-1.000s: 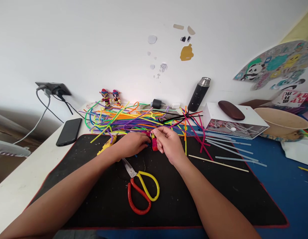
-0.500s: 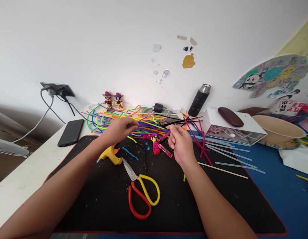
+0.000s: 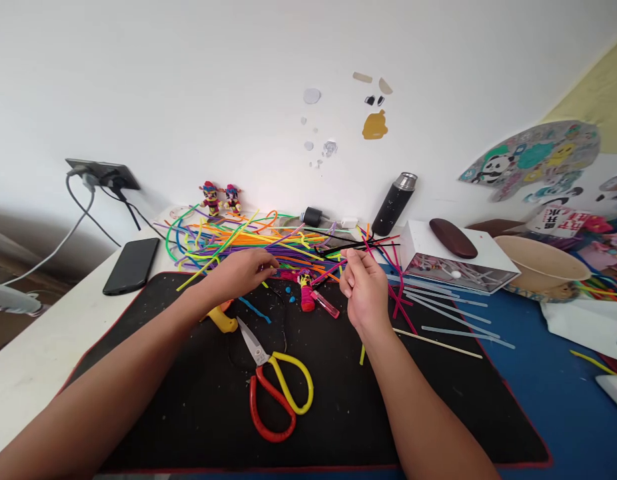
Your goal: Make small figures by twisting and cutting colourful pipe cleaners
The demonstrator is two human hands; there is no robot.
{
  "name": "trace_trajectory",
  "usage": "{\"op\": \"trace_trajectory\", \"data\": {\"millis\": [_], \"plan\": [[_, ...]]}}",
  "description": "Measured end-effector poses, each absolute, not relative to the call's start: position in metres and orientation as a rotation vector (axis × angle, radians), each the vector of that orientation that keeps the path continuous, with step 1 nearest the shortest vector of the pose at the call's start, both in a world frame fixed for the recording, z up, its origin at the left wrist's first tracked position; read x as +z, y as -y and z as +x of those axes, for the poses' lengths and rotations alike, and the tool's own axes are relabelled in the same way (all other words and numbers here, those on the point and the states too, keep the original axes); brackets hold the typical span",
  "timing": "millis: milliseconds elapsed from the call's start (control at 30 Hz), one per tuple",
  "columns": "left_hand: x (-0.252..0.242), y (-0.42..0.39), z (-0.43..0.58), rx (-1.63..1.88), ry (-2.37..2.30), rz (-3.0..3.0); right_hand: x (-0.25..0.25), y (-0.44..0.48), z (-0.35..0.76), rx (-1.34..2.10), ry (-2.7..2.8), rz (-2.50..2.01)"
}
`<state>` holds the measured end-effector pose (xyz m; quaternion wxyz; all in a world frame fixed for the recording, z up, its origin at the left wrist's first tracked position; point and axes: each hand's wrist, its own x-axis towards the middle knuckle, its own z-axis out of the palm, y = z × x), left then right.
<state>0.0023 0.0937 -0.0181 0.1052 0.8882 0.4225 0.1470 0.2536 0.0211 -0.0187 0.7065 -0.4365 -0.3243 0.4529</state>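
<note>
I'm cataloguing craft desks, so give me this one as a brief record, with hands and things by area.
Left hand: over the near edge of the stems; grip unclear
Right hand: fingers curled, beside a magenta stem; grip unclear
Mat: scissors; glue gun, partly hidden; pink figure
Left side: phone
Back: two figures; black flask

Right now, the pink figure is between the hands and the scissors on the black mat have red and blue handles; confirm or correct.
Not blue: the head view shows scissors on the black mat with one red handle and one yellow handle. The pink figure is between the left hand and the right hand.
</note>
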Motion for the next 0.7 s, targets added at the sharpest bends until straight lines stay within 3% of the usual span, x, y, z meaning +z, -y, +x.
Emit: {"op": "trace_trajectory", "data": {"millis": [333, 700], "plan": [[-0.007, -0.079, 0.016, 0.550, -1.177, 2.470, -0.021, -0.026, 0.257, 0.973, 0.675, -0.987], [0.003, -0.075, 0.100, 0.062, -1.205, 2.800, -0.022, -0.015, 0.235, 1.103, 0.855, -1.006]]}}
